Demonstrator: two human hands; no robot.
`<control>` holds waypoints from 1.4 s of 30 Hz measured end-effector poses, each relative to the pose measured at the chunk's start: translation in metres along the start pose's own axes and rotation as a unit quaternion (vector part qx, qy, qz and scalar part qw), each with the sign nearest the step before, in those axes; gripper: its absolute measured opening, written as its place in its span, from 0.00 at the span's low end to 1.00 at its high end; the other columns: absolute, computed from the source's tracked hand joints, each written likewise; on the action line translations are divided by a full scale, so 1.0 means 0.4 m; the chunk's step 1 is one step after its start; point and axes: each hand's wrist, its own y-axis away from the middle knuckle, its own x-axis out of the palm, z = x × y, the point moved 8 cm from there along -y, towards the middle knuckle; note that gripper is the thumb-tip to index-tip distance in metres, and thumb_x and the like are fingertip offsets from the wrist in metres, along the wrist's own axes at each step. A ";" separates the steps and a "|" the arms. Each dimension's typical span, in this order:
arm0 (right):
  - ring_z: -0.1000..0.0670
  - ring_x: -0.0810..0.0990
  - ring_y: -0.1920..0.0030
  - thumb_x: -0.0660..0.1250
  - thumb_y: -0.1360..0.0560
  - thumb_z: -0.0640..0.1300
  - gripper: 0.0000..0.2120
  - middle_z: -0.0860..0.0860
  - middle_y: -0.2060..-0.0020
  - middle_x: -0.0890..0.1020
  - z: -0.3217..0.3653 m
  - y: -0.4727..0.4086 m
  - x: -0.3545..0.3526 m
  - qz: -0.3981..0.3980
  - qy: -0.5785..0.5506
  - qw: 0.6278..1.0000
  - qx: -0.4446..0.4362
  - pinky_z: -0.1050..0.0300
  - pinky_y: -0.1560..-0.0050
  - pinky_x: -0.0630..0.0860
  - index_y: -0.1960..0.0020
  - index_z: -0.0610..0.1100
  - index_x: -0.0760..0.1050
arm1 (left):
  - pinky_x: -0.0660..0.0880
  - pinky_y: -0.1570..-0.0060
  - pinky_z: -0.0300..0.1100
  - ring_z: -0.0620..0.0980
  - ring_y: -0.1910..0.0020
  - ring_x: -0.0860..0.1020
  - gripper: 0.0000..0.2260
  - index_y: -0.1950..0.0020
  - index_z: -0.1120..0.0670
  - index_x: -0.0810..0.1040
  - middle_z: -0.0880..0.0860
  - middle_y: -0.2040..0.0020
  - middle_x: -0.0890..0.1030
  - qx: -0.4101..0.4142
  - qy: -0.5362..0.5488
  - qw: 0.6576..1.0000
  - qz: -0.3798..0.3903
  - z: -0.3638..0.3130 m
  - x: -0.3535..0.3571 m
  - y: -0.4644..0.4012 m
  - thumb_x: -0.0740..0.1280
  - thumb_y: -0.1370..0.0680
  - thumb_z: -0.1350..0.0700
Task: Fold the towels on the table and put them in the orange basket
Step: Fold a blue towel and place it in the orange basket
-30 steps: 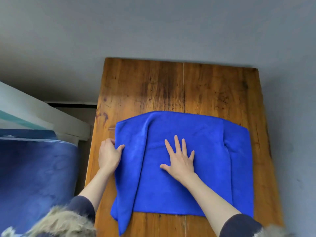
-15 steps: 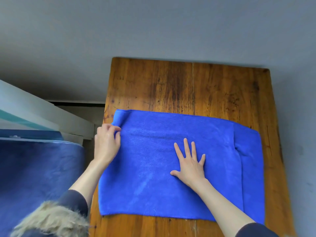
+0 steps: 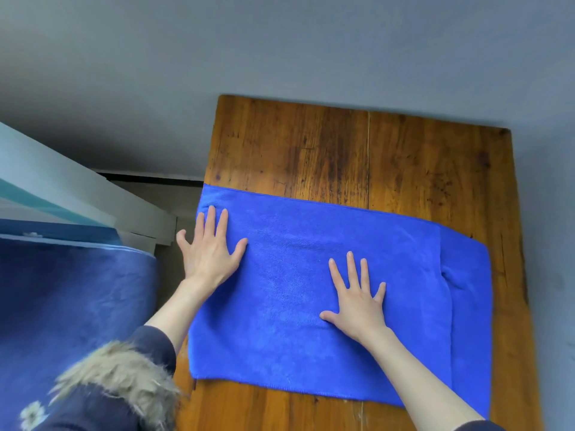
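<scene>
On the blue towel (image 3: 295, 275), left hand (image 3: 210, 250) and right hand (image 3: 357, 301) press flat, fingers spread.

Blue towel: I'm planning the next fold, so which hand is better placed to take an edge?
Probably the left hand: it lies flat at the blue towel's left edge; the right hand presses mid-towel.

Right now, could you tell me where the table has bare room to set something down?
Bare wood lies beyond the blue towel up to the table far edge, plus narrow strips along its right and near edges. The middle is crowded: left hand and right hand press the towel.
</scene>
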 end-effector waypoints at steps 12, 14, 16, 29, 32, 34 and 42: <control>0.42 0.28 0.27 0.61 0.25 0.60 0.43 0.49 0.28 0.28 0.027 0.032 -0.004 -0.032 0.009 0.999 0.006 0.30 0.31 0.47 0.26 0.55 0.31 | 0.61 0.31 0.58 0.63 0.27 0.60 0.22 0.29 0.63 0.66 0.63 0.27 0.63 0.037 0.124 0.991 -0.046 -0.005 0.090 0.294 0.64 0.23 0.63; 0.42 0.29 0.27 0.58 0.23 0.59 0.40 0.49 0.28 0.27 0.064 0.049 0.007 -0.042 0.001 0.999 -0.006 0.30 0.31 0.48 0.26 0.54 0.31 | 0.66 0.33 0.57 0.63 0.30 0.66 0.21 0.32 0.63 0.71 0.64 0.30 0.68 0.059 0.134 0.988 -0.054 -0.007 0.089 0.319 0.65 0.25 0.66; 0.43 0.28 0.27 0.57 0.22 0.59 0.39 0.50 0.30 0.25 0.114 0.064 0.026 -0.035 -0.008 0.999 -0.029 0.30 0.31 0.49 0.26 0.55 0.32 | 0.73 0.42 0.57 0.64 0.38 0.74 0.19 0.37 0.63 0.75 0.64 0.37 0.74 0.044 0.152 0.983 -0.089 0.008 0.066 0.319 0.66 0.28 0.70; 0.43 0.29 0.27 0.62 0.24 0.56 0.42 0.50 0.27 0.28 0.200 0.078 0.076 0.030 0.016 0.998 -0.056 0.29 0.32 0.50 0.26 0.56 0.33 | 0.69 0.61 0.47 0.56 0.57 0.74 0.07 0.57 0.56 0.72 0.52 0.60 0.76 -0.290 0.352 0.890 -0.005 0.174 0.103 0.336 0.64 0.24 0.53; 0.43 0.29 0.27 0.61 0.24 0.55 0.41 0.51 0.27 0.28 0.201 0.077 0.075 0.040 0.012 0.998 -0.054 0.29 0.32 0.50 0.26 0.56 0.33 | 0.63 0.69 0.43 0.50 0.66 0.68 0.09 0.63 0.54 0.64 0.49 0.67 0.70 -0.289 0.444 0.848 -0.005 0.176 0.106 0.328 0.63 0.25 0.56; 0.43 0.29 0.27 0.61 0.23 0.54 0.41 0.51 0.27 0.28 0.201 0.077 0.073 0.042 0.011 0.998 -0.055 0.30 0.32 0.50 0.25 0.56 0.33 | 0.62 0.69 0.43 0.49 0.67 0.66 0.09 0.63 0.54 0.64 0.49 0.66 0.69 -0.291 0.479 0.828 0.009 0.182 0.110 0.321 0.63 0.26 0.56; 0.43 0.30 0.26 0.59 0.22 0.53 0.38 0.51 0.27 0.29 0.201 0.078 0.059 0.052 0.006 0.997 -0.062 0.32 0.31 0.53 0.25 0.56 0.35 | 0.67 0.63 0.40 0.46 0.60 0.73 0.14 0.49 0.52 0.70 0.50 0.62 0.76 -0.251 0.480 0.840 0.029 0.259 0.111 0.336 0.72 0.28 0.55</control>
